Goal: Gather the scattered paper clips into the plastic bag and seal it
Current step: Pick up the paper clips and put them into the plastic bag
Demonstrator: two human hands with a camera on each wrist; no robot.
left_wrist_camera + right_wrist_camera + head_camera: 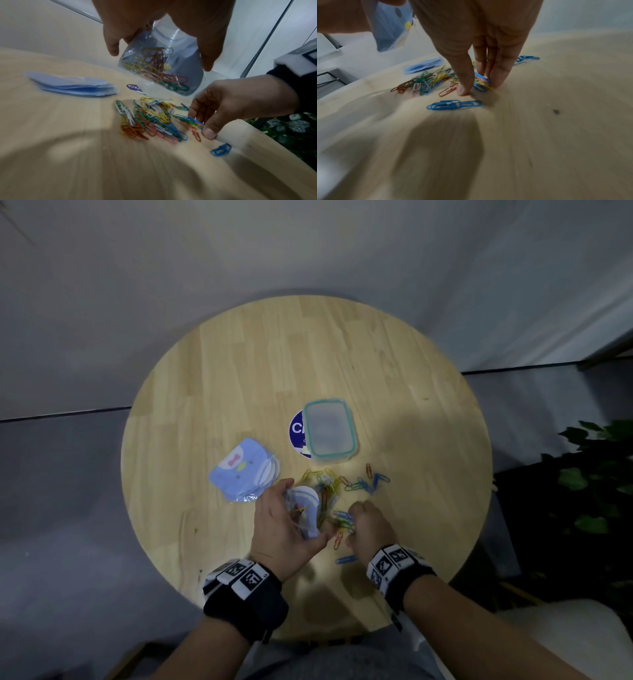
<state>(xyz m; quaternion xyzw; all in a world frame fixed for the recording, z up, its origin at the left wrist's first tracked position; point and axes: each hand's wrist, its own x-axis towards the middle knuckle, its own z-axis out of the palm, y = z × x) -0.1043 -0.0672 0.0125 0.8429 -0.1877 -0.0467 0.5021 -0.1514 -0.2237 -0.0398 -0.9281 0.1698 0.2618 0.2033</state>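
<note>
pale round wooden table [239,364] is carrying everything. the left hand [281,522] is gripping a clear blue-printed plastic bag [164,65], partly filled, above it. the right hand [481,40] is pinching a bunch from the loose coloured wire paper clips [150,120]. linked clips may be snagging the bag mouth and spilling.

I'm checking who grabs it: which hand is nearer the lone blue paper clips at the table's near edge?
Right. The right hand pinches clips just beyond the lone blue paper clips; the left hand is farther off, holding the plastic bag.
</note>
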